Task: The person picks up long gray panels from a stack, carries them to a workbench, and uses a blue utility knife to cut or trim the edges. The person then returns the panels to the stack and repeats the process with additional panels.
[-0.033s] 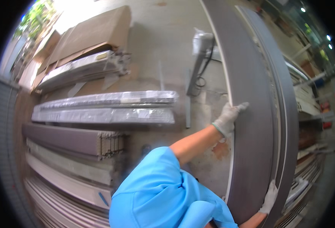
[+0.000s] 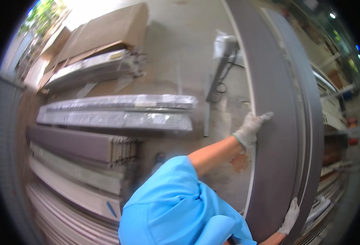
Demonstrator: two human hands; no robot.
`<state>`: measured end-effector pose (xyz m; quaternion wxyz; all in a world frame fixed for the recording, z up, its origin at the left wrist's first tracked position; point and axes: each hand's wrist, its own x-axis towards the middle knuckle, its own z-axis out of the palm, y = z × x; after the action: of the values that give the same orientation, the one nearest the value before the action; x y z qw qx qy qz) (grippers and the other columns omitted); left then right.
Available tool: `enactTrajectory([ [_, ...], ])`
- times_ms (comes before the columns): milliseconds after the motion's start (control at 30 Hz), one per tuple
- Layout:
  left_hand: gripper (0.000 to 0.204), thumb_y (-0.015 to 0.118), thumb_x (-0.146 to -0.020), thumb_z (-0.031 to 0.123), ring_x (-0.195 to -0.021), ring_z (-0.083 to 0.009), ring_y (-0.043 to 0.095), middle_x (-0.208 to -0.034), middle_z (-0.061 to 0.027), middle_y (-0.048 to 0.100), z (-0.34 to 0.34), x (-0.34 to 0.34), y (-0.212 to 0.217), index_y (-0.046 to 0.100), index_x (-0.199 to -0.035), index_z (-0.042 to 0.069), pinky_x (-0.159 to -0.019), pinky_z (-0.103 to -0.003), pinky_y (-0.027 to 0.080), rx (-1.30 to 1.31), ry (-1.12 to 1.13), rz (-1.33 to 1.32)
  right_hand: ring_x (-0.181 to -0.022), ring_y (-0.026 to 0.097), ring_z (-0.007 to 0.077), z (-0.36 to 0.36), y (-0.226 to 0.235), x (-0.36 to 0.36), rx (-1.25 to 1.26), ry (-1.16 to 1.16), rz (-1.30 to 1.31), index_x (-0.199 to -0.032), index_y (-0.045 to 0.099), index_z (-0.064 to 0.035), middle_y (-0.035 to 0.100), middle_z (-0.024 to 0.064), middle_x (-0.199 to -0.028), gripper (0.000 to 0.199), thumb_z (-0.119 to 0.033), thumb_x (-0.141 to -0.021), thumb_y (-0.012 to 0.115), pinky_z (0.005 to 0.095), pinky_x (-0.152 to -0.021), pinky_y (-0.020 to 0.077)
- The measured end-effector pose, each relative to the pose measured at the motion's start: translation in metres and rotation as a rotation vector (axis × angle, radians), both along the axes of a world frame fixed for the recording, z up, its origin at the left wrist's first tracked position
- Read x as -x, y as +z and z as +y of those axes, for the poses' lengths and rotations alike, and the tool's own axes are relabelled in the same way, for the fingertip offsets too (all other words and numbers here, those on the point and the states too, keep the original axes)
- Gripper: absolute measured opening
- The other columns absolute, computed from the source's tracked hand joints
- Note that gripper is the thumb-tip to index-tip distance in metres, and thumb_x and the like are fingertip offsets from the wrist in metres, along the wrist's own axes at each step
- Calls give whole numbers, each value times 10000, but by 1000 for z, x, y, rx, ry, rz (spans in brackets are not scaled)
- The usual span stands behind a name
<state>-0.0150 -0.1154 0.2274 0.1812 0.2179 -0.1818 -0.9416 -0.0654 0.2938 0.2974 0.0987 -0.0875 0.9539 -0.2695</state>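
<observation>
A long, flat, dark brown panel (image 2: 275, 134) with a pale edge is held on its side, running from the top of the view down to the lower right. The left hand (image 2: 251, 127), in a white knit glove, is pressed flat against the panel's near edge with fingers together, seemingly to steady it. The right hand (image 2: 291, 216), also gloved, is wrapped around the panel's lower far edge, apparently bearing weight. Plastic-wrapped grey profile bundles (image 2: 118, 112) and stacked brown boards (image 2: 82, 147) are laid on the concrete floor (image 2: 180, 53) to the left.
</observation>
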Motion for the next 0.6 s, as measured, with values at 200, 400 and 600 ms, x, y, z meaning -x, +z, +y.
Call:
enactTrajectory([
  [200, 538, 781, -895, 282, -1089, -239, 639, -1133, -153, 658, -24, -95, 22, 508, -1259, -5, -877, -394, 589, 10, 44, -74, -1059, 642, 323, -68, 67, -79, -219, -12, 60, -1260, 631, 66, 667, 252, -1217, 540, -402, -993, 608, 397, -980, 473],
  [400, 582, 776, -895, 347, -1062, -224, 648, -1165, -135, 642, -71, -198, 22, 481, -1294, 44, -864, -427, 598, -77, 142, -153, -977, 647, 366, -127, 79, -142, -77, 40, 98, -1218, 649, 67, 690, 274, -1113, 513, -397, -1003, 604, 420, -909, 505],
  [600, 678, 805, -866, 349, -1107, -245, 639, -1223, -158, 625, -104, -304, 13, 446, -1336, 18, -923, -387, 576, -107, 310, -298, -1003, 637, 384, -187, 85, -159, -385, 405, 135, -1215, 658, 52, 685, 286, -1082, 547, -445, -1018, 543, 406, -919, 501],
])
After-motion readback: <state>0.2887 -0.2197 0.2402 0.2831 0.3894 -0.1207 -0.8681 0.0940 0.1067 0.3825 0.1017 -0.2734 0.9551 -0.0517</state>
